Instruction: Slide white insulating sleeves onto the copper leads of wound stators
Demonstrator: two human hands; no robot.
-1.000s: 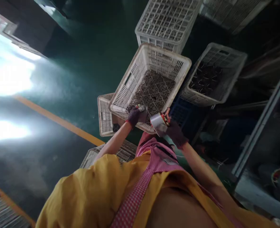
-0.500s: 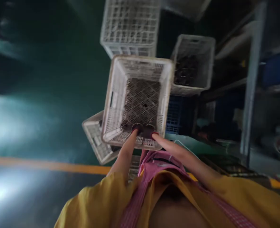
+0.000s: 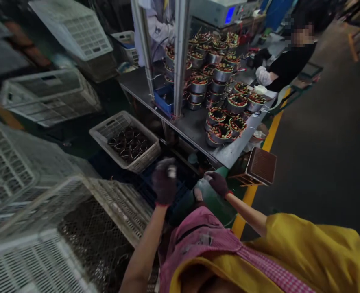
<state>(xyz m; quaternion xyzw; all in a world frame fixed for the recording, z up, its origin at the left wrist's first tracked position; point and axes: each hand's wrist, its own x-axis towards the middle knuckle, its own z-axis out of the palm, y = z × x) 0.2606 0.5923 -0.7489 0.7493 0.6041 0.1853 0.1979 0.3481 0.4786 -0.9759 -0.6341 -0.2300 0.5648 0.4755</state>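
Observation:
My left hand (image 3: 164, 183), in a dark glove with a red cuff, hangs in front of a white plastic crate (image 3: 141, 165). It is smeared by motion, the fingers look bent, and a pale patch shows at their tips. Dark ring-shaped parts (image 3: 129, 143) lie in that crate. My right hand (image 3: 219, 184), gloved alike, is held out beside the table corner, fingers loosely bent and apart; nothing shows in it. A large mesh-sided crate (image 3: 115, 211) with dark parts inside stands at lower left, close to my left forearm.
Stacked motor stators (image 3: 219, 130) with red and yellow wires crowd the metal table (image 3: 195, 130), which has upright posts (image 3: 181, 57). A co-worker (image 3: 292, 61) sits at its far right side. More white crates (image 3: 48, 95) stand left. A brown crate (image 3: 262, 166) is by the yellow floor line.
The view has swung to the right, bringing the table and stators into sight. Both hands have come out of the white crate they were reaching into, which is now at lower left.

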